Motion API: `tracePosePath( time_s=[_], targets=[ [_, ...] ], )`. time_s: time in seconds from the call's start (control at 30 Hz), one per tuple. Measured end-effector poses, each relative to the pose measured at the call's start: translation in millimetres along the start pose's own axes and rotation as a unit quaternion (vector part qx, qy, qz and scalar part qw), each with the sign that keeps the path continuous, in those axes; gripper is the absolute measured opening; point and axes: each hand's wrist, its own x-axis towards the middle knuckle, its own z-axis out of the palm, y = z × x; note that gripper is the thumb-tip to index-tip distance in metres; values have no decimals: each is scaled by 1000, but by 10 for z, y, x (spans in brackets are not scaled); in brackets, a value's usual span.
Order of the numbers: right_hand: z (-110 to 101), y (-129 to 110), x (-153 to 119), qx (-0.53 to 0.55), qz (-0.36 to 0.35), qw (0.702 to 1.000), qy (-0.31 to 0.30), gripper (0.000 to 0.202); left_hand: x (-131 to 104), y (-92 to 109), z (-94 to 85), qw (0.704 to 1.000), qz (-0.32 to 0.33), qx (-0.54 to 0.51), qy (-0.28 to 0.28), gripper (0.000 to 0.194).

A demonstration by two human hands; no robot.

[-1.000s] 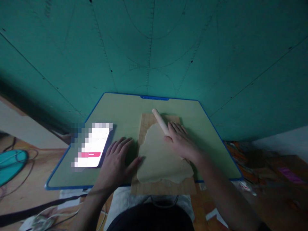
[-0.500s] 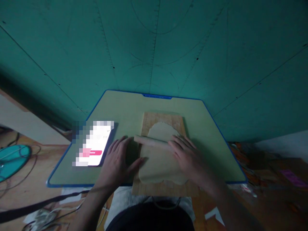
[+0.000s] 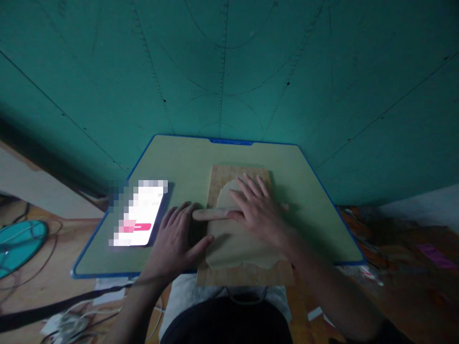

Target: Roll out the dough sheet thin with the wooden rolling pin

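A wooden rolling pin (image 3: 210,214) lies across a flattened sheet of dough (image 3: 229,246). The dough rests on a wooden board (image 3: 247,277). My right hand (image 3: 256,208) lies over the right part of the pin, fingers stretched and spread towards the dough's far edge; its palm hides part of the pin, whose right tip pokes out beyond. To the left of the board is my left hand (image 3: 181,236), open, fingertips by the pin's left end and thumb reaching to the left edge of the dough.
The board sits on a small pale table (image 3: 182,162) with a blue rim, against a green wall (image 3: 222,71). A lit phone (image 3: 143,215), partly pixelated, lies left of my left hand. Cables (image 3: 71,322) and a teal round object (image 3: 23,246) are on the floor at left.
My right hand has moved away from me and a little left, its fingers spreading out over the pin. The pin has turned to lie more level. My left hand stays nearly in place.
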Motion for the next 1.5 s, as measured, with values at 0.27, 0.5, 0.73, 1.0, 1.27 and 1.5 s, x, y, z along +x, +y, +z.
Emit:
tracePosePath(
  time_s=[0.27,0.5,0.73,1.0,1.27,1.5],
  targets=[
    [-54,-123,-172,29,-19,999,-22,40,-12,39,24,1000,-13,-13,22,92],
    [-40,65,-233,-3,54,998,-15,32,-1,37,7,999,-28,-20,-1,93],
    [14,234,-122,-10,83,996,12,50,-6,35,-1,998,-49,-24,-11,84],
    [-93,13,-382,36,11,999,20,30,-3,26,2,999,-45,-17,-4,78],
    [-110,75,-373,29,14,999,21,31,-10,12,1,998,-53,-23,-16,78],
    [-126,91,-436,53,23,998,29,32,-19,2,14,998,-57,-21,-10,78]
  ],
)
